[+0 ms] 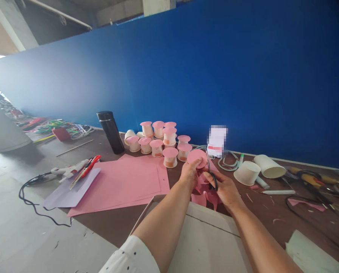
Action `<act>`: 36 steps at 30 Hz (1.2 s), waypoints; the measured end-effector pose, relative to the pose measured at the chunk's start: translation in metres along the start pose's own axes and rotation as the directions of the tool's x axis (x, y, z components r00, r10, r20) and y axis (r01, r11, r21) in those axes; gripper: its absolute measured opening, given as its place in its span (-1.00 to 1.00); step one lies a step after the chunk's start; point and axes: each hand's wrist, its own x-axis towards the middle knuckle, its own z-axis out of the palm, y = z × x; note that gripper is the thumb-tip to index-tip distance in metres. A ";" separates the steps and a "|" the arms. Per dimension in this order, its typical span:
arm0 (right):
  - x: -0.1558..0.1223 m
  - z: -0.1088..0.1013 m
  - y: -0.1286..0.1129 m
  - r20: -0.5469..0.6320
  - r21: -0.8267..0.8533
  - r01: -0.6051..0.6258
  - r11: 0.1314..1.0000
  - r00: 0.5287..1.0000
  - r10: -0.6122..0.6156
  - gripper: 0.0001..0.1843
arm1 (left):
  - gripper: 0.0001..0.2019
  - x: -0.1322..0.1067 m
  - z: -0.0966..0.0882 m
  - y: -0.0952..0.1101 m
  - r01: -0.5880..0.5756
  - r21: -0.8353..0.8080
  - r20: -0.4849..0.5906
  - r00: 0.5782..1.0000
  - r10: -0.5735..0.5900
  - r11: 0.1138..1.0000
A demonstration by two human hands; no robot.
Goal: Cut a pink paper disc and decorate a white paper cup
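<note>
A round pink paper disc [197, 158] is pinched in my left hand [189, 175], tilted up towards me. My right hand [225, 189] is closed round the black handles of a pair of scissors [213, 179], whose blades point up along the disc's right edge. Below both hands lie curled pink paper scraps [199, 199]. Just left of the disc stand several white paper cups topped with pink discs [170, 157], some stacked in two layers.
Large pink paper sheets [126, 180] lie to the left, with a lilac sheet [75, 191], a glue gun [69, 170] and a red cutter [90, 166]. A black flask [110, 132] stands behind. Plain white cups [247, 173] and cables sit right; a blue wall [186, 76] closes the back.
</note>
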 end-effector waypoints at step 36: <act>0.001 0.000 -0.001 0.011 -0.066 0.056 0.996 0.998 -0.055 -0.44 | -0.67 0.006 -0.003 -0.007 -0.052 -0.033 -0.032 0.998 0.051 0.998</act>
